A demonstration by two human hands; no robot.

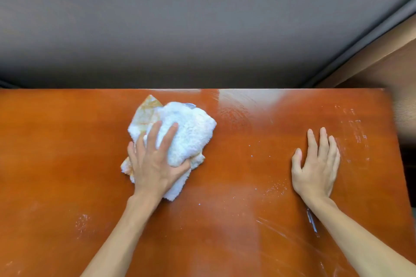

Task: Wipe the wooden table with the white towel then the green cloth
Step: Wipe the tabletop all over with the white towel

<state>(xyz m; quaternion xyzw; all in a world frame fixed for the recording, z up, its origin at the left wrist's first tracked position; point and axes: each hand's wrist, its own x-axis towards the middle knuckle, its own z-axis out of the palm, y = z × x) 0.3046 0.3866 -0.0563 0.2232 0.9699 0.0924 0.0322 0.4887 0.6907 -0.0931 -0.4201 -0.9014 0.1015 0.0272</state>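
Pressing white towel (180, 132) under left hand (155, 164) (fingers spread), right hand (316, 164) flat on wooden table (67, 141)

One towel (177, 135) at ten o'clock, two hands, left (155, 164) and right (316, 164), at nine and three, on one table (236, 186).

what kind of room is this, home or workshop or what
Probably a home or office room, though little shows. A glossy wooden table stands against a grey padded surface, perhaps a sofa or bed, with brown wood panelling at right.
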